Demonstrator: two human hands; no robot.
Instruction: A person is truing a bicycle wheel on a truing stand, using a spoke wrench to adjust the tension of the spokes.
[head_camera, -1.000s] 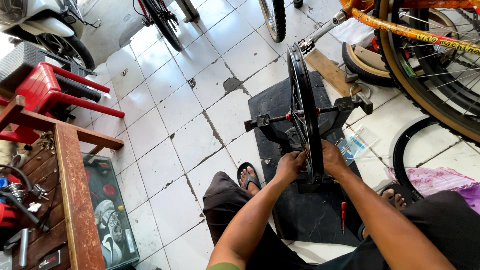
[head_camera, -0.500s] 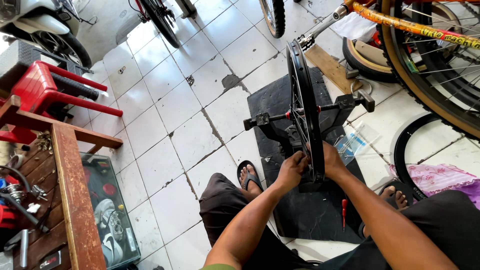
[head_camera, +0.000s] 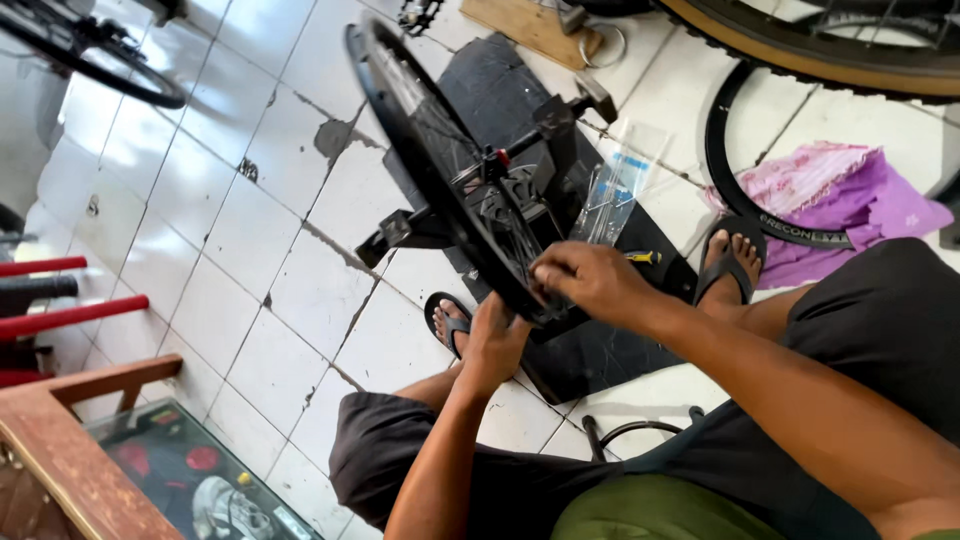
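Your work centres on the bicycle wheel (head_camera: 430, 150), a thin black rim with fine metal spokes, standing upright and edge-on in a black truing stand (head_camera: 545, 150). The stand sits on a dark rubber mat (head_camera: 480, 70) laid over the white tiled floor (head_camera: 220, 240), whose glaze is chipped and cracked in grey patches.

Your left hand (head_camera: 493, 343) comes up from below at the rim's lowest stretch, fingers curled up toward it; you cannot tell from here whether that grip is closed on the rim or only resting against it. Your right hand (head_camera: 590, 280) sits at the rim's near side, fingertips pressed together in a pinch at the spokes; whatever small part it pinches is hidden.

Just beyond your right hand lies a clear plastic bag (head_camera: 615, 195) with thin metal spokes inside. A small yellow-handled tool (head_camera: 643, 257) lies on the mat beside it.

Your feet wear black sandals (head_camera: 725, 262), one on either side of the stand. To the right, a loose black tyre (head_camera: 722, 160) lies flat with a crumpled pink and purple cloth (head_camera: 835, 195) across it. A wooden block (head_camera: 530, 28) lies at the top. At lower left stands a wooden desk (head_camera: 70, 460) with a glass-topped case (head_camera: 190, 470) holding coloured items too blurred to name.
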